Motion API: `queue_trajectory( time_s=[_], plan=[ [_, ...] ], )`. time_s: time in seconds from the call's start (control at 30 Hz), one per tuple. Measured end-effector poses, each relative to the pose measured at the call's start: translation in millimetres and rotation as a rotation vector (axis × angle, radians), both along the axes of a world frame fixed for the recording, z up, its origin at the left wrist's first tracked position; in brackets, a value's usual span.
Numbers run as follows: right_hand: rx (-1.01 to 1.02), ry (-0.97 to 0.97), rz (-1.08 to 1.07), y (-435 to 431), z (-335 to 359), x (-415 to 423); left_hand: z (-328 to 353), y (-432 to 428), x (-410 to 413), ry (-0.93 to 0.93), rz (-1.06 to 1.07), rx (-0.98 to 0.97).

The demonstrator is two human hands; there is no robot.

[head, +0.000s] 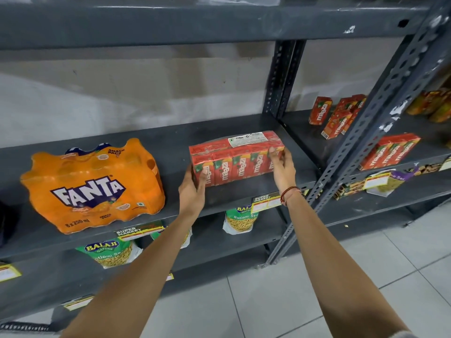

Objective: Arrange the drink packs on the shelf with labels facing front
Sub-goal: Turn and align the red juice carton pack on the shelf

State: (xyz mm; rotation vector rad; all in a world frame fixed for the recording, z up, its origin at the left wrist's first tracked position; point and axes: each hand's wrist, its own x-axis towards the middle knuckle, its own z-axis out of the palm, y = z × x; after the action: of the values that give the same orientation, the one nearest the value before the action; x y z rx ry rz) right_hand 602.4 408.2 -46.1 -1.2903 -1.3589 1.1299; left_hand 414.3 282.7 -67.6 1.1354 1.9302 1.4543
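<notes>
Hands clasp the red shrink-wrapped Maaza carton pack [235, 158] at frame centre: left hand [192, 191] and right hand [281, 167] grip its ends on the grey metal shelf [170, 137]; orange Fanta bottle pack [91, 186] sits apart, left.

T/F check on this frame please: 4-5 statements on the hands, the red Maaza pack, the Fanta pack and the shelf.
1. Both hands are on the red Maaza pack. True: the left hand grips its left end and the right hand its right end.
2. The Fanta pack lies to the right of the Maaza pack. False: it sits to the left.
3. The Fanta label faces front. True.
4. The Maaza pack is held up over the floor. False: it rests on the grey shelf.
5. A white sticker is on top of the Maaza pack. True.
</notes>
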Motion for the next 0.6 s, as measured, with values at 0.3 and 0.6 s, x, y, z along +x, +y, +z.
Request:
queue_trajectory(
  time_s=[0.3,0.6],
  plan=[
    [0.035,-0.01,-0.015,-27,-6,14,-5,-37,16,0.009,0.028,0.019],
    [-0.017,0.056,0.001,-30,3,17,0,-48,16,-0.021,-0.026,-0.04]
  ],
)
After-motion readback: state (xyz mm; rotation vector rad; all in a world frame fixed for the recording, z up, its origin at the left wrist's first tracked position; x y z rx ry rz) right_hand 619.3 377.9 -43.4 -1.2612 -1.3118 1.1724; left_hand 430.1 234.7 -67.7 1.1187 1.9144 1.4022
